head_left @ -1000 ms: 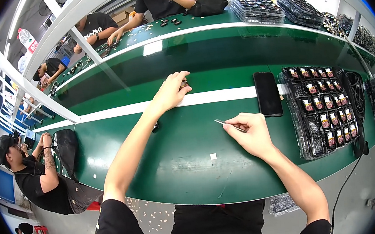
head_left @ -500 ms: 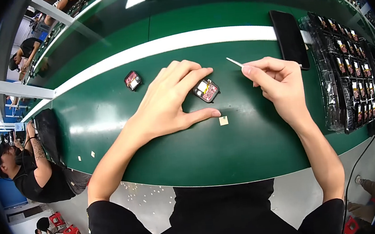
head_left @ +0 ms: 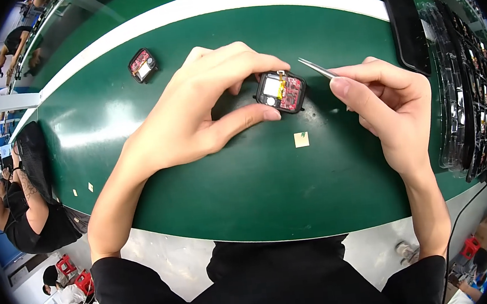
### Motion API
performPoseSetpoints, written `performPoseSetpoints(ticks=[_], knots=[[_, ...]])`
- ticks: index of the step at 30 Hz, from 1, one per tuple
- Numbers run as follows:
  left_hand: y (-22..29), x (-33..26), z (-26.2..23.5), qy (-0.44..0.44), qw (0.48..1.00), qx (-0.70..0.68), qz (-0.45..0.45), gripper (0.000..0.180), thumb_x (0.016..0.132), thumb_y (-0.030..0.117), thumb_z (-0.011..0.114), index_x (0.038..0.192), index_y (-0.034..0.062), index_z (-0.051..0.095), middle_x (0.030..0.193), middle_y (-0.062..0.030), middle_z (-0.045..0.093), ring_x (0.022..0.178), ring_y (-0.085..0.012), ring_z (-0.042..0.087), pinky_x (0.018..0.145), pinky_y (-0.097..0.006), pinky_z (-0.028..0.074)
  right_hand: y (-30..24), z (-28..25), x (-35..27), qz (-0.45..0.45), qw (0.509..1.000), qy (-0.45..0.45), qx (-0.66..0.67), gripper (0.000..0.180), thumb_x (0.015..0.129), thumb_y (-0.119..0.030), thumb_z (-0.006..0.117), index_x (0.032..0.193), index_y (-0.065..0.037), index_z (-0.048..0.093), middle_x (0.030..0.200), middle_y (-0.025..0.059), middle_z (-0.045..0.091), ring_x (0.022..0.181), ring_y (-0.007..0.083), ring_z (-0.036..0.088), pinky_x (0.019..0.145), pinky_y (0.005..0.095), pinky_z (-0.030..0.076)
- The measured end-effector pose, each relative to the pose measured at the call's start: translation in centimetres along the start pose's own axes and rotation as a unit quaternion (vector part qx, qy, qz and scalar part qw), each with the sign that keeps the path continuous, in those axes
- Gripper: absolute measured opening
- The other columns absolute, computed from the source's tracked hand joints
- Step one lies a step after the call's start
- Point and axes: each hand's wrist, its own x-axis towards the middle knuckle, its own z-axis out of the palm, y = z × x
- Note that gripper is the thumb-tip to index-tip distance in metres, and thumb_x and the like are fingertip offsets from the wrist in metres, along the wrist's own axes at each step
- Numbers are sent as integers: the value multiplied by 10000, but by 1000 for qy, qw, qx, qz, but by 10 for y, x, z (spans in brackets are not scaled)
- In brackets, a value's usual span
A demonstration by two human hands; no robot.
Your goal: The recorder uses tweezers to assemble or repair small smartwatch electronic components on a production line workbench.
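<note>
The left hand [head_left: 193, 113] is pinching the small module [head_left: 280, 91] while the right hand [head_left: 394, 102], squeezing tweezers [head_left: 316, 68] beside it, is risking scratching its board.

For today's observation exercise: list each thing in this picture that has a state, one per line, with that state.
Left hand: shut on the small open device, thumb and fingers pinching it.
Small open device: open, circuit board showing.
Right hand: shut on the tweezers.
Tweezers: tip near the device.
Second device: lying apart, untouched.
</note>
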Motion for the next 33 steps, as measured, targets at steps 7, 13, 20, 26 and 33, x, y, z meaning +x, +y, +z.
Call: performPoseSetpoints(ticks=[7, 13, 20, 26, 33], knots=[[-7, 0, 5, 1, 999, 10, 32, 545, 816, 189, 925, 1329, 72, 783, 1015, -49, 706, 843, -200, 552, 812, -341, 397, 8, -4, 0, -73, 989, -46, -121, 153, 945, 92, 739, 1059, 76, 839, 779, 11, 673, 650, 17, 540, 574, 198, 365], [-8, 2, 5, 1, 1000, 12, 29, 557, 792, 192, 918, 1321, 71, 793, 972, -46, 694, 819, -198, 531, 786, -346, 369, 10, 0, 4, -133, 967, -52, -210, 160, 873, 90, 747, 1003, 74, 840, 713, 12, 646, 612, 19, 512, 546, 215, 329], [-9, 2, 4, 2, 999, 15, 38, 561, 786, 189, 915, 1322, 71, 796, 972, -45, 697, 799, -196, 517, 784, -348, 365, 13, 2, 6, -171, 956, -48, -234, 148, 857, 66, 780, 983, 41, 852, 670, 3, 627, 573, 32, 484, 526, 240, 295], [-6, 3, 4, 1, 1000, 13, 27, 578, 772, 174, 923, 1324, 60, 792, 945, -39, 693, 779, -184, 481, 789, -340, 368, 13, 2, 6, -202, 945, -39, -254, 158, 850, 70, 792, 994, 41, 851, 670, 12, 630, 564, 41, 484, 521, 247, 296], [-4, 3, 7, 20, 1000, -12, 1, 536, 745, 131, 934, 1252, 39, 787, 923, -30, 693, 758, -165, 447, 791, -336, 387, 19, -2, 7, -281, 917, -16, -284, 255, 795, 103, 833, 1037, 25, 859, 682, 3, 612, 528, 54, 452, 509, 256, 305]])
